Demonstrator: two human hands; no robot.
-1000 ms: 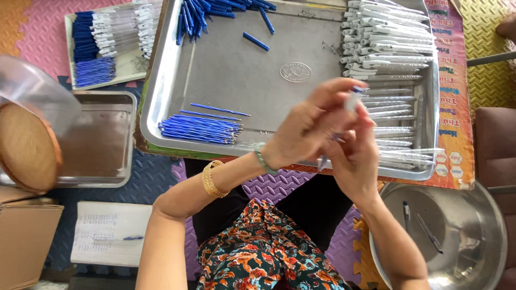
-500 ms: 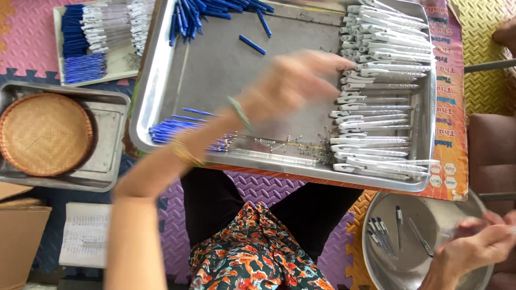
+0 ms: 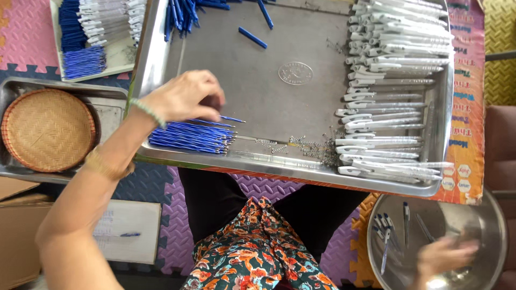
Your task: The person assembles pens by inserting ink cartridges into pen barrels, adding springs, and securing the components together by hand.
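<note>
My left hand [image 3: 185, 96] is over the near left of a big steel tray [image 3: 301, 107], fingers curled down onto a pile of thin blue pen refills [image 3: 191, 137]. One blue refill [image 3: 232, 119] sticks out rightwards from under the fingertips. My right hand [image 3: 446, 258] is low at the right, blurred, inside a round metal bowl [image 3: 376, 225] that holds several finished pens [image 3: 384, 228]. Its fingers cannot be made out. White pen barrels [image 3: 398, 96] lie stacked along the tray's right side, with small metal springs [image 3: 306, 147] scattered near the front rim.
Blue pen parts [image 3: 183, 11] lie at the tray's far edge. At left, a woven round basket [image 3: 48, 129] rests in a smaller steel tray [image 3: 107, 91]; a white tray of pens [image 3: 91, 37] is behind it. A notebook [image 3: 123, 231] and cardboard box [image 3: 16, 236] lie on the foam mats.
The hands, together over the tray a second ago, have parted. My left hand moved left and down onto the refill pile; my right hand swung down into the metal bowl.
</note>
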